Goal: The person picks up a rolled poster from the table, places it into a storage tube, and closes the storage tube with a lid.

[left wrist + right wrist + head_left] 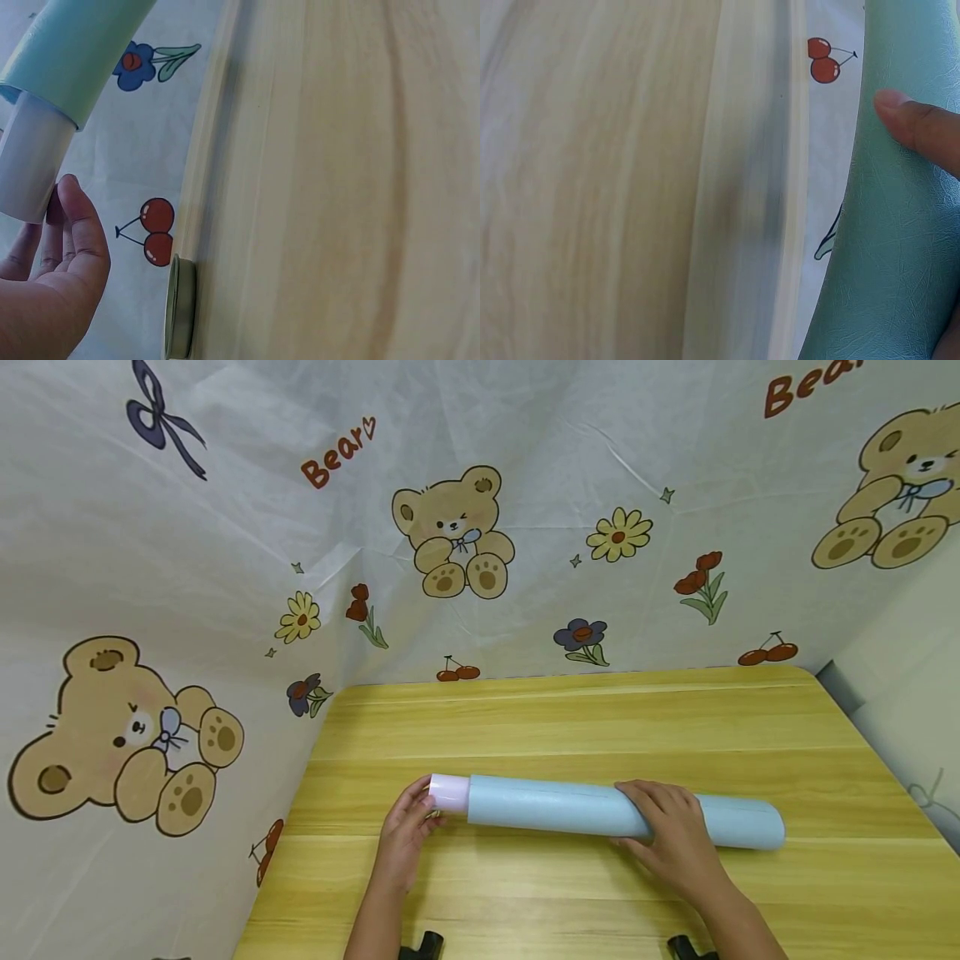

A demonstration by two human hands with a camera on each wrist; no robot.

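A rolled light blue sheet [540, 803] with a leather-like grain lies crosswise over the table, in front of the person. From its left end sticks out a pale, smooth tube [451, 793]. My left hand [407, 831] pinches the tube's outer end between thumb and fingers. Around the roll's right half my right hand [670, 827] grips, fingers over the top; the right wrist view shows the thumb [911, 120] pressed on the grained surface. Beneath the left hand, a round metal lid [181, 307] rests on the table in the left wrist view.
The wood-grain table [570, 718] is backed by a white cloth [540, 443] printed with bears, flowers and cherries, which also hangs along the left side. Two black fittings [429, 945] show at the bottom of the head view, near the forearms.
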